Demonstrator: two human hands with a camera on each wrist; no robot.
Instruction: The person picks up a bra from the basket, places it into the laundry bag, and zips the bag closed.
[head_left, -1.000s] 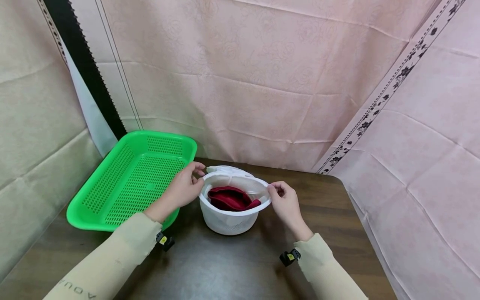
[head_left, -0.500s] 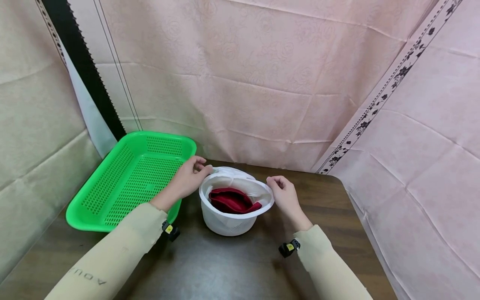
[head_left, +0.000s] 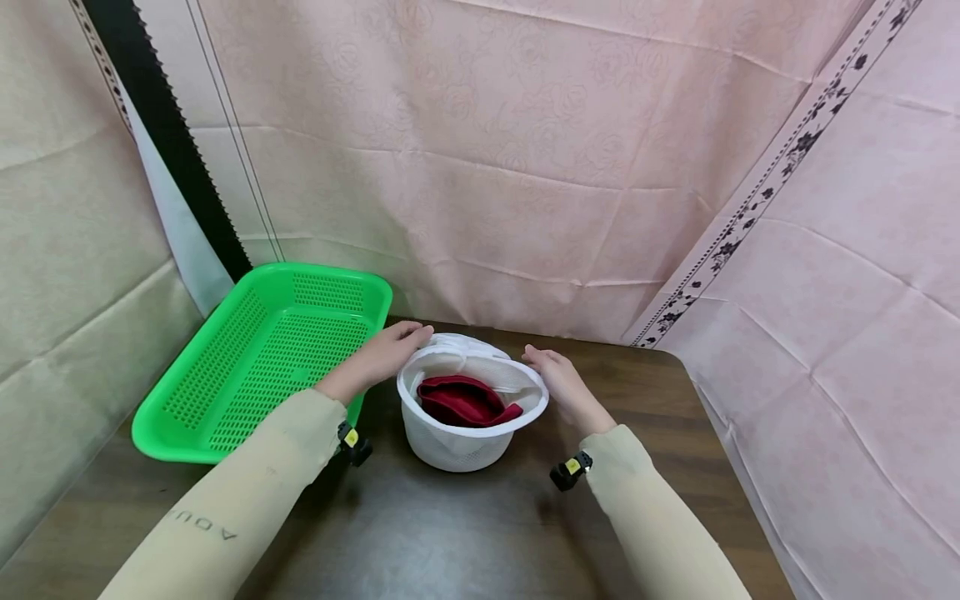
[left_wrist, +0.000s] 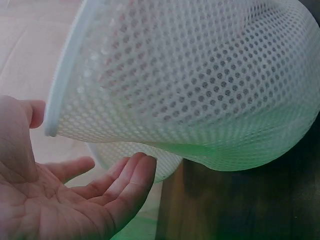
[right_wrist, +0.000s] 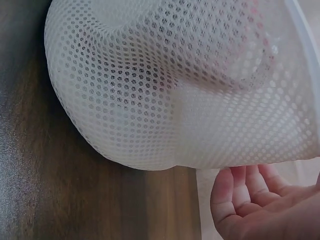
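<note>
A round white mesh laundry bag (head_left: 452,446) stands on the table with its mouth facing up. Folded red fabric (head_left: 467,401) lies inside it. Behind the rim leans the bag's mesh lid flap (head_left: 452,340). My left hand (head_left: 378,361) is at the bag's back left, its fingertips at the flap. In the left wrist view, this hand's fingers (left_wrist: 131,182) are loosely extended, with the thumb close to the white rim (left_wrist: 61,95). On the other side, my right hand (head_left: 562,385) has its fingers (right_wrist: 223,187) against the mesh at the back right, partly hidden behind the bag.
A green perforated plastic basket (head_left: 262,446) sits at the left, close to my left forearm. The dark wooden table (head_left: 450,542) meets pale patterned cloth (head_left: 525,167) at the back and sides. A small black camera (head_left: 570,471) is on my right wrist.
My left hand has moved right, toward the lid flap. The right hand's thumb and fingers have come off the rim, and its fingers now extend behind it. The bag has shifted very slightly.
</note>
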